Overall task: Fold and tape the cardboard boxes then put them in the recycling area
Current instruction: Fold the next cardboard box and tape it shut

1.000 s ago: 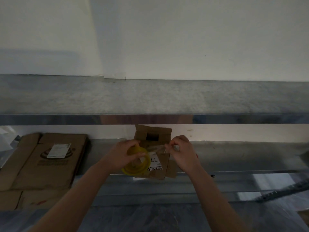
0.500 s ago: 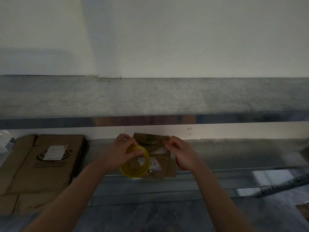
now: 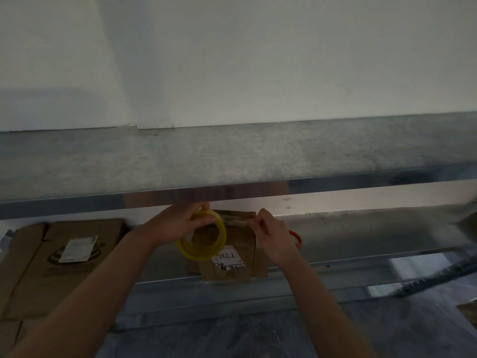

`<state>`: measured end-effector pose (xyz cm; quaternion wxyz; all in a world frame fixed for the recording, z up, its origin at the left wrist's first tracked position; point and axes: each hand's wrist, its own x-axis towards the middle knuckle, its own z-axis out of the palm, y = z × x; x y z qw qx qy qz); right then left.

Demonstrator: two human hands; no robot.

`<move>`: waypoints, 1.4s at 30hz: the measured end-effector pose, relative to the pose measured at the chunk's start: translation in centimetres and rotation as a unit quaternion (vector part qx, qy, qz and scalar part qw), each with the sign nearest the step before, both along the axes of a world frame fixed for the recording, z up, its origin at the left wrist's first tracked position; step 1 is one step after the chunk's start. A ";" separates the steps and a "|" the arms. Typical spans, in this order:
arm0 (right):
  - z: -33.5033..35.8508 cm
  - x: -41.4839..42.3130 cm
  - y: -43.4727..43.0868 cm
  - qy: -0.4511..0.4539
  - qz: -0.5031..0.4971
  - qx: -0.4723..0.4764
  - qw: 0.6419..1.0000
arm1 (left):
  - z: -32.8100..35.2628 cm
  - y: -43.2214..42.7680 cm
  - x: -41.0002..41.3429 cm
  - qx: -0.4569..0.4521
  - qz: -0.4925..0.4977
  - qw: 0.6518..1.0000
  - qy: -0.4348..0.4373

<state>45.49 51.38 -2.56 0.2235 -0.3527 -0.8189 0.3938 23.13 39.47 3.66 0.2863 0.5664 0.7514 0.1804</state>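
One folded box [image 3: 238,237] on shelf [image 3: 361,240]; left fingers [image 3: 206,220] grip yellow tape roll [image 3: 198,257], right fingers [image 3: 261,216] pinch its strip [image 3: 237,222].

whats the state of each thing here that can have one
small cardboard box, folded flat on the lower shelf, label up
tape roll, held over the box by the left hand, a strip drawn out
tape strip, stretched along the box's far edge, its end pinched by the right hand
large cardboard box, flattened, lying at the left, white label up
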 end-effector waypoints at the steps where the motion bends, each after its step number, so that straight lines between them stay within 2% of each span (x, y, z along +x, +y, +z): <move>1: -0.2 0.0 -0.1 0.005 0.000 0.005 1.000 | 0.3 0.1 -0.1 -0.019 0.011 1.000 -0.001; 4: -0.6 -0.2 -0.4 0.033 -0.012 0.021 0.999 | 0.8 0.6 0.2 -0.057 0.035 0.997 -0.021; 10: -2.0 -0.7 -1.3 0.062 -0.079 0.041 0.994 | 1.2 3.5 1.3 -0.104 0.038 0.984 -0.141; 15: -3.7 -0.8 -2.1 0.051 -0.125 -0.039 0.990 | 0.2 4.1 0.9 -0.152 0.043 0.980 -0.122; 17: -4.3 -0.9 -2.0 0.079 -0.155 -0.118 0.978 | 0.1 4.1 0.8 -0.157 0.043 0.978 -0.131; 20: -5.0 -1.3 -1.6 0.116 -0.146 -0.259 0.948 | 0.0 3.9 0.6 -0.157 0.044 0.980 -0.113; 22: -5.2 -1.4 -1.4 0.118 -0.132 -0.301 0.937 | 0.0 3.8 0.8 -0.152 0.049 0.982 -0.098; 29: -5.3 -1.6 -1.1 0.130 -0.117 -0.289 0.941 | 0.6 2.9 1.9 -0.084 0.075 0.994 0.009; 33: -5.4 -1.8 -1.2 0.126 -0.119 -0.289 0.941 | 0.7 3.0 2.2 -0.103 0.130 0.986 0.009; 36: -5.4 -1.7 -1.2 0.121 -0.112 -0.288 0.943 | 0.7 2.6 2.3 -0.100 0.136 0.986 0.017; 42: -5.4 -1.9 -1.3 0.115 -0.106 -0.342 0.927 | 0.5 2.3 2.7 -0.062 0.142 0.987 0.047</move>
